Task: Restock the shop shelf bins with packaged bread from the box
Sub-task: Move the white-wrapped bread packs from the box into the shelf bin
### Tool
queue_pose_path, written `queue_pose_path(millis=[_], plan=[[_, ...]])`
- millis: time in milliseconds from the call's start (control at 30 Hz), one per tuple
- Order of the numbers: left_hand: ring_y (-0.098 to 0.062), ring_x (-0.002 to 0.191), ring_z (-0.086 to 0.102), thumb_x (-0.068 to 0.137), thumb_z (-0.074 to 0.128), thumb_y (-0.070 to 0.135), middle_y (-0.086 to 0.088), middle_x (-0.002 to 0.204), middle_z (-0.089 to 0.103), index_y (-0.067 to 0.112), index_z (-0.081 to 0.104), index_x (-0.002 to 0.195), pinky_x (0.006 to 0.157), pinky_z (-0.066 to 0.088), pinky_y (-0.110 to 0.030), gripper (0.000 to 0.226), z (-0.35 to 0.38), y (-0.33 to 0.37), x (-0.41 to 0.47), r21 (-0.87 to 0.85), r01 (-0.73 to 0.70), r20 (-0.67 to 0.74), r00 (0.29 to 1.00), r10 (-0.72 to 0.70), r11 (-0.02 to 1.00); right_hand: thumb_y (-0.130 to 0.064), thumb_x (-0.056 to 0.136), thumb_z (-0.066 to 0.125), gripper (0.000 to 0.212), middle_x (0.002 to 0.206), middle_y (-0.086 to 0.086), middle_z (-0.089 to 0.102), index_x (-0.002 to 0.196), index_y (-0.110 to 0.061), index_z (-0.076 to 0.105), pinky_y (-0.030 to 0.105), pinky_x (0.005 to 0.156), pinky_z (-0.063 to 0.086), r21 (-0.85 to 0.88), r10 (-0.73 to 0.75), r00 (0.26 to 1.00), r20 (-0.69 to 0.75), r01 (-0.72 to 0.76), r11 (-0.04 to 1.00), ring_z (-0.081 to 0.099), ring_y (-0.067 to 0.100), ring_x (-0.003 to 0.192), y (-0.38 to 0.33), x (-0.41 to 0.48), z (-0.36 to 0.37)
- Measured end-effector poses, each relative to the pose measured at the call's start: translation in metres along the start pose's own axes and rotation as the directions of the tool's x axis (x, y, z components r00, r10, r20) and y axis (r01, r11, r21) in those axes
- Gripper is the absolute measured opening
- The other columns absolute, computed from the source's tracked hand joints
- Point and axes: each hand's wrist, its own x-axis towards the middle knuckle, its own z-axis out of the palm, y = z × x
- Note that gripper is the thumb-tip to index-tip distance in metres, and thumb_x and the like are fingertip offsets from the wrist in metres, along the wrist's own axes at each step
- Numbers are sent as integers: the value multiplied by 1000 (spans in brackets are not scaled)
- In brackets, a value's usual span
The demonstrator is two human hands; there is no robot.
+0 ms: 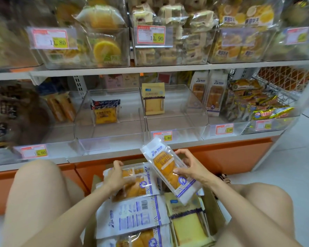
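Observation:
A cardboard box [215, 214] stands on the floor between my knees, filled with several white-and-purple bread packets [132, 214] and yellow cake packets [185, 223]. My right hand [187, 165] grips one white bread packet [169, 168], lifted and tilted above the box. My left hand [115, 173] rests on another bread packet [137, 184] lying on top in the box, fingers closed around its edge. Straight ahead on the lower shelf stand two clear bins: the left bin [111, 138] with one dark-topped packet, the right bin [178, 132] with one yellow packet.
Clear bins packed with bread fill the upper shelf [150, 69]. Lower-shelf bins further right hold white bread packets [214, 95] and gold-wrapped snacks [268, 111]. An orange base panel [230, 155] runs under the shelf. White tiled floor [284, 166] lies to the right.

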Motion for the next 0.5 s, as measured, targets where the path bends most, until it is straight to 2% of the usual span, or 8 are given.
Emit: queue_pose_path(millis=[67, 133, 233, 333, 400, 500], plan=[[-27, 129, 37, 69, 71, 59, -8, 139, 44, 18, 26, 135, 107, 29, -46, 90, 11, -19, -1, 292, 41, 17, 999, -48, 956, -26, 72, 79, 59, 119, 14, 55, 119, -32, 43, 49, 79, 57, -14, -1, 1000, 4, 1, 1000, 68, 29, 95, 2, -2, 0], [-24, 132, 35, 69, 64, 67, 0, 140, 45, 24, 31, 136, 111, 20, -53, 86, 16, -24, 0, 405, 10, 48, 998, -32, 914, -21, 77, 76, 55, 119, 14, 55, 119, -33, 42, 45, 78, 58, -39, -1, 1000, 12, 1, 999, 67, 28, 95, 4, -3, 1], [-18, 128, 40, 73, 62, 66, 3, 136, 49, 26, 44, 127, 111, 18, -56, 69, 19, -18, 2, 465, -110, 66, 994, 90, 879, -16, 79, 73, 54, 117, 13, 54, 119, -33, 41, 37, 75, 59, -86, -1, 1000, 14, 2, 996, 66, 26, 94, 4, -8, 3], [-17, 128, 39, 73, 64, 63, 4, 136, 48, 26, 45, 128, 110, 21, -49, 69, 24, -5, 3, 467, -205, 67, 978, 196, 860, -14, 80, 72, 52, 113, 9, 55, 117, -34, 42, 30, 72, 57, -139, 12, 1000, -13, -14, 990, 65, 21, 94, 6, -13, 1], [-16, 128, 37, 72, 64, 63, 7, 135, 47, 28, 47, 127, 109, 21, -44, 68, 27, 7, 3, 510, -266, 41, 957, 286, 818, -13, 80, 72, 51, 110, 5, 55, 115, -35, 43, 30, 72, 58, -179, 21, 998, -61, -31, 983, 63, 17, 94, 7, -16, -4], [-19, 135, 25, 72, 66, 59, 4, 143, 36, 33, 42, 136, 114, 3, -52, 73, 38, 16, 4, 541, -289, -48, 927, 373, 790, -12, 80, 72, 48, 109, -1, 57, 114, -34, 45, 36, 75, 59, -223, 31, 991, -133, -61, 973, 62, 14, 95, 10, -19, -11]])
